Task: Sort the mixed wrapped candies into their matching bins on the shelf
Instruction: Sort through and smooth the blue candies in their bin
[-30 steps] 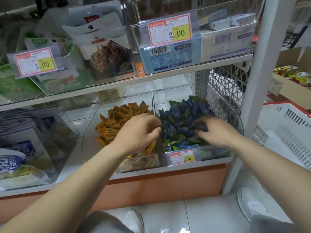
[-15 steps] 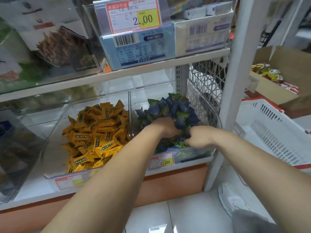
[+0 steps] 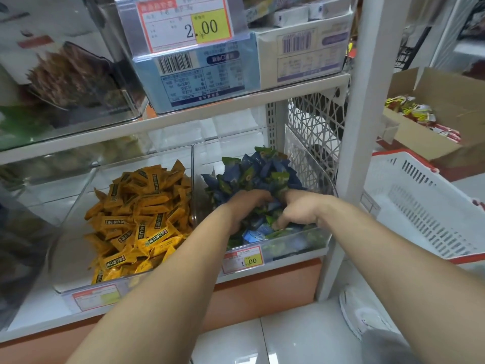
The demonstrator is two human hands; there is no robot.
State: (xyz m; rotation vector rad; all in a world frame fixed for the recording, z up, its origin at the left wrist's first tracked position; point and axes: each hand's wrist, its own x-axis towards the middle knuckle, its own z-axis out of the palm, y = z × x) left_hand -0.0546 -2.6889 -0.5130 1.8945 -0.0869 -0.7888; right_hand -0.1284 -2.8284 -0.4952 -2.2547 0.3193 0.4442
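Shop aisle with a white shelf (image 3: pixel 183 119) and pale floor tiles under it; going left to right along the bottom tier. First up is the left bin (image 3: pixel 78 206), clear plastic, heaped with orange candies (image 3: pixel 141 219), all one colour as far as I can see. Right next to it, sharing a clear divider, is the right bin (image 3: pixel 309 166) with the blue candies (image 3: pixel 257 172), green ones mixed all through the pile, so that's where the sorting is at.

Both hands are dug into the front of that pile. The left hand (image 3: pixel 246 208) has its fingers buried under wrappers; can't tell if they're spread or pinching anything. The right hand (image 3: pixel 296 211) sits just beside it, fingers curled down into the candies; whether they've got one is hidden too.

Handling-wise I'd guess these are light, crinkly and slick; they slide off each other, so raking a handful probably spills some over the low front lip by the price tag (image 3: pixel 242 261). Better to pinch one by a twisted or crimped end of the wrapper, or across the middle; nothing fragile about them.

Further right, past the shelf post (image 3: pixel 359 127), a white basket (image 3: pixel 420 206) and a cardboard box (image 3: pixel 446 101) holding red and yellow packets.
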